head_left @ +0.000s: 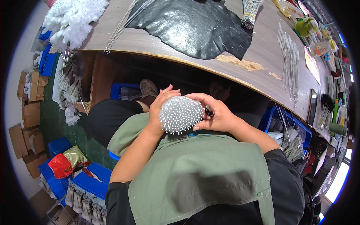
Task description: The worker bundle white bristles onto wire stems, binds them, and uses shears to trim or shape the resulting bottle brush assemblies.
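Above my lap I hold a round bundle of thin rods with white tips (181, 115), its dotted end facing up. My left hand (159, 107) is wrapped round its left side, with the fingertips at the far edge. On the other side my right hand (217, 114) grips it between thumb and fingers. A small black thing (209, 111) shows between the right thumb and forefinger; its kind I cannot make out. The lower part of the bundle is hidden by its own head and my hands.
Ahead is a wooden table (157, 45) with a black sheet (198, 28), a tied wire bundle (250, 13) and loose wires (289, 63). White-tipped bundles (75, 22) stand far left. Blue bins (288, 123) flank me; cardboard boxes (33, 108) line the left wall.
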